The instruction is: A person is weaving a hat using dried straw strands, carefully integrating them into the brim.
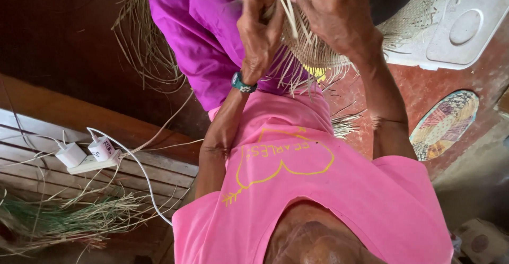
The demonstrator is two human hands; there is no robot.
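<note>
Both hands work at the top of the frame on a woven straw piece (318,52), pale and round-edged, resting over the lap above the purple cloth (196,36); loose strands fringe its lower rim. In this view the picture appears turned over (the pink shirt (318,189) sits at the bottom), so sides are read from the person's own body. The left hand (260,28), the one with the teal wrist band (243,82), is closed in a pinch on thin straw strands (289,9), fingers curled, wrist bent inward; the right hand (334,12) lies over the weave's top, fingers folded down onto it, gripping the edge. The strands' long axis runs from the weave's rim up and away between the two hands; the left hand is the nearer to their free ends. Both forearms come up steeply from the shoulders, elbows apart. A white plastic lid (461,28) lies just beside the weave; a power strip with chargers (87,155) sits well apart on the slatted bench (32,131).
</note>
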